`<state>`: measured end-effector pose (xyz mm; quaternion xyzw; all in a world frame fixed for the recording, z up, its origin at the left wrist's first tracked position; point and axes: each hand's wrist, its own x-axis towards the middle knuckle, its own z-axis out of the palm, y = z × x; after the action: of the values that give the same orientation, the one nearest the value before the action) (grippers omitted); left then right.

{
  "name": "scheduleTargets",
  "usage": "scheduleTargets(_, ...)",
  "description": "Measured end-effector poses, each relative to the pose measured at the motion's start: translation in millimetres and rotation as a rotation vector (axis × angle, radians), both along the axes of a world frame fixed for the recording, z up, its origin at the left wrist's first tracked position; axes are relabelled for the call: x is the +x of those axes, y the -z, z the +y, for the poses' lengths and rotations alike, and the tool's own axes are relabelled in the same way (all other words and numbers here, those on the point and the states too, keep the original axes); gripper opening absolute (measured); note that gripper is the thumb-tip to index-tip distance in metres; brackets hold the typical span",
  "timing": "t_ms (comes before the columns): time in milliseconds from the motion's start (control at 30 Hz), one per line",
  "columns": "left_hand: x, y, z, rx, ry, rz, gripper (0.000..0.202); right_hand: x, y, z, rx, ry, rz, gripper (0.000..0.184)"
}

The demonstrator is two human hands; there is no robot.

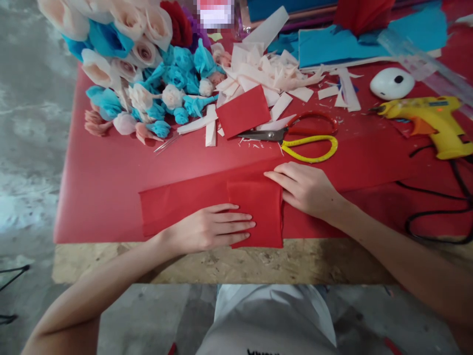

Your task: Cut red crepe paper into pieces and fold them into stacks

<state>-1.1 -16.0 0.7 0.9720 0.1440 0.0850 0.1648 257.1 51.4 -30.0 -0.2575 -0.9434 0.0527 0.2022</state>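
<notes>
A long strip of red crepe paper [185, 199] lies along the front of the table, with a folded red crepe paper piece [266, 209] at its middle. My left hand [207, 229] rests flat on the folded piece, its fingers stretched out and pointing right. At the upper right corner of that fold is my right hand [305, 190], its fingers bent and close together on the paper's edge. The thumb of the right hand is hidden. Scissors [284, 135] with one red and one yellow handle lie just beyond, partly over a small red paper rectangle [244, 112].
Paper flowers [148, 74] in white, blue and pink crowd the back left. Pale paper scraps [262, 74] are heaped behind the scissors. A yellow glue gun [432, 118] with a black cord, a white rounded object [392, 83] and blue paper [354, 47] occupy the right side.
</notes>
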Motion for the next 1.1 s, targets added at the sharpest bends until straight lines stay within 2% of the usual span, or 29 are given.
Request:
scheduleTargets(233,-1.1,1.9,0.4,-0.024,0.001,-0.009,0.031,-0.6,0.0,1.0,-0.025,0.002,-0.021,0.030)
scheduleTargets(700,1.2,-0.5,-2.3,0.049,-0.003,-0.004,0.030,-1.1,0.8,-0.1,-0.048,0.001,-0.036,0.031)
scheduleTargets(1100,1.8,0.9,-3.2,0.046,-0.010,0.009,0.031,-0.9,1.5,0.2,-0.055,0.000,-0.052,0.031)
